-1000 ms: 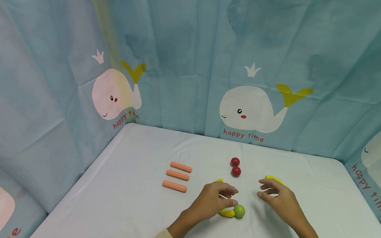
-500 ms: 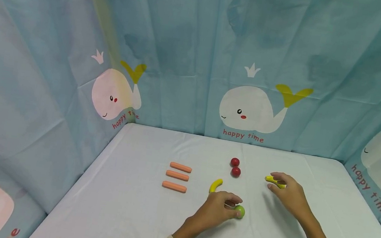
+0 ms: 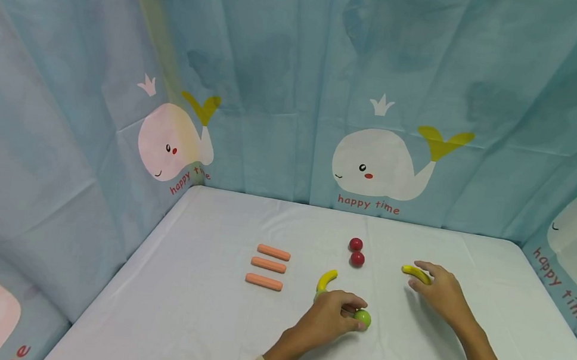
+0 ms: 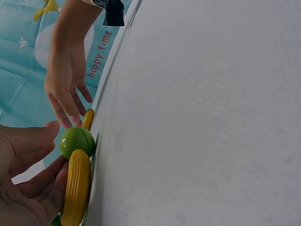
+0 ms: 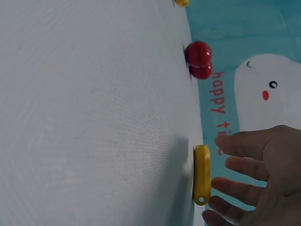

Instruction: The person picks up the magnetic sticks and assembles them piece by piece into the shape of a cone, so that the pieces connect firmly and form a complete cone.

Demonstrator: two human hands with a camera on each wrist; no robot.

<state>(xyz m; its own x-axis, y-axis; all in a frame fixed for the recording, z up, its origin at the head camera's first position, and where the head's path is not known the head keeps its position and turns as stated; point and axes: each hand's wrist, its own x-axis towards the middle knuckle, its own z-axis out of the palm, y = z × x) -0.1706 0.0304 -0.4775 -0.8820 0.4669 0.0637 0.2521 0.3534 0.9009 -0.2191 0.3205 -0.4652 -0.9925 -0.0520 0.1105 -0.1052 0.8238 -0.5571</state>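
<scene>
My left hand [image 3: 328, 317] is at a green toy ball [image 3: 363, 318], its thumb and fingers spread around the near side. In the left wrist view a gap shows between the thumb and the green ball [image 4: 75, 142], and the lower fingers lie beside a yellow toy banana [image 4: 77, 186]. The head view has that banana hidden under the hand; a second yellow banana [image 3: 327, 281] pokes out beyond it. On the right, my right hand [image 3: 441, 292] hovers at another banana [image 3: 416, 273], fingers loosely spread. The right wrist view puts the fingertips right by this banana [image 5: 202, 174].
Two red balls [image 3: 357, 253] stand one behind the other toward the back. Left of them lie three orange sausage-like sticks [image 3: 268, 265] in a row. A blue whale-print curtain [image 3: 277, 94] rises behind the white table [image 3: 170, 309].
Over the second, my left hand has moved right to the green ball, uncovering the farther banana. My right hand has shifted right, over the right-hand banana's end. Little has moved in the last half second.
</scene>
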